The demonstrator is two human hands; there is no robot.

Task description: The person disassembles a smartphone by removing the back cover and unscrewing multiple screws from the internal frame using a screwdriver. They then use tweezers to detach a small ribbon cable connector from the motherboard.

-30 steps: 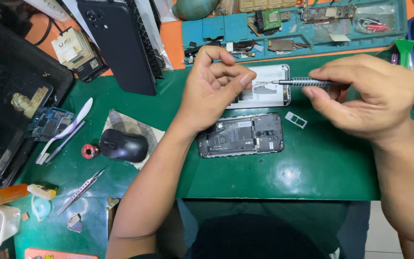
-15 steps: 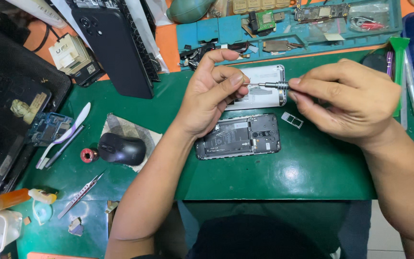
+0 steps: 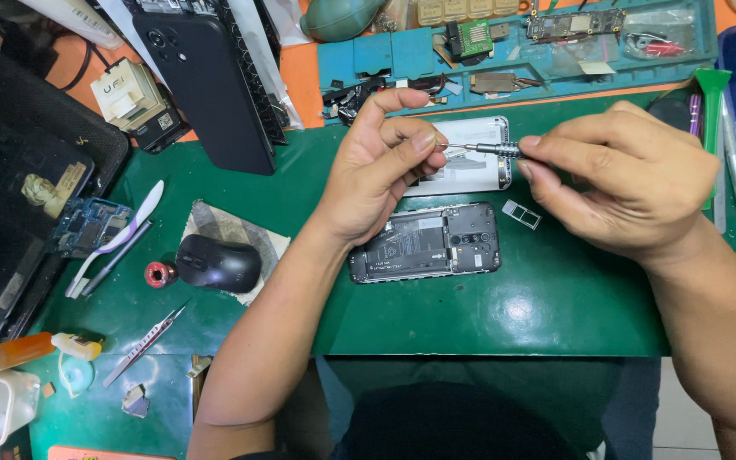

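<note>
Compared with a second ago, the screwdriver [image 3: 491,148] is being held closer by the right hand [image 3: 623,183], its tip being pinched by the left hand [image 3: 381,170] above the opened phone [image 3: 426,243] at mid-table.

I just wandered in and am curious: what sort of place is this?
Most likely a phone repair bench. An opened phone lies on the green mat, the right hand holds a small screwdriver, and a teal tray holds loose circuit boards and parts.
</note>
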